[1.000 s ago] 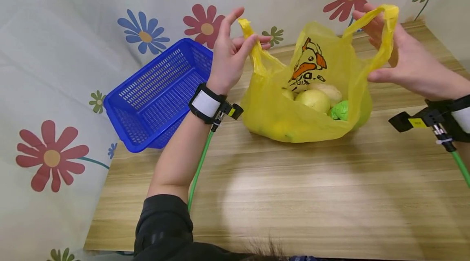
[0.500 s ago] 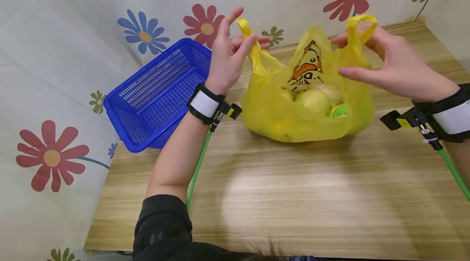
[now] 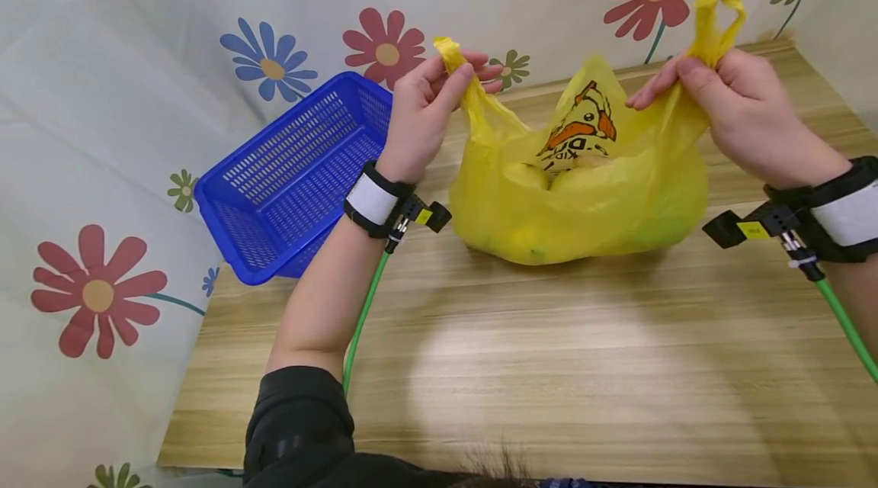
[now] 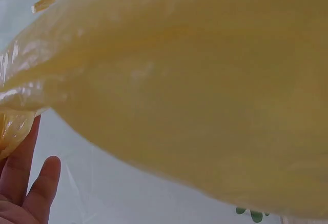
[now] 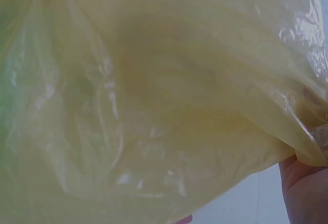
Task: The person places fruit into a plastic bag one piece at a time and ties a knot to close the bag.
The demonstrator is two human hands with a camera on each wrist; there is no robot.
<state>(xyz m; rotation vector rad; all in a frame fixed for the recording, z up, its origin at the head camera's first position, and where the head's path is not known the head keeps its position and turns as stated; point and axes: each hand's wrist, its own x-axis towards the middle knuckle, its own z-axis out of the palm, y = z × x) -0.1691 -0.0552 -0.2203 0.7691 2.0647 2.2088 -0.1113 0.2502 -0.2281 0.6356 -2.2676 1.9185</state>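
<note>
A yellow plastic bag (image 3: pixel 569 221) with a cartoon duck print sits on the wooden table, its two handles pulled upward. My left hand (image 3: pixel 418 110) pinches the left handle between thumb and fingers. On the other side my right hand (image 3: pixel 744 107) grips the right handle, whose loop sticks up above the thumb. Rounded pale things show dimly through the bag's front, with a green patch at its right; the front edge mostly hides them. Bag plastic (image 4: pixel 195 106) fills most of the left wrist view, and likewise the bag (image 5: pixel 154 106) covers the right wrist view.
A blue slatted plastic basket (image 3: pixel 236 240) stands tilted in view at the table's left, just behind my left forearm. The wooden table (image 3: pixel 521 366) stretches in front of the bag. A white curtain with printed flowers (image 3: pixel 96 295) borders the table's back and left.
My right hand has gone from spread inside the right handle loop to gripping it, drawing the bag's right side up. The front edge now covers more of the contents. The left hand barely moved.
</note>
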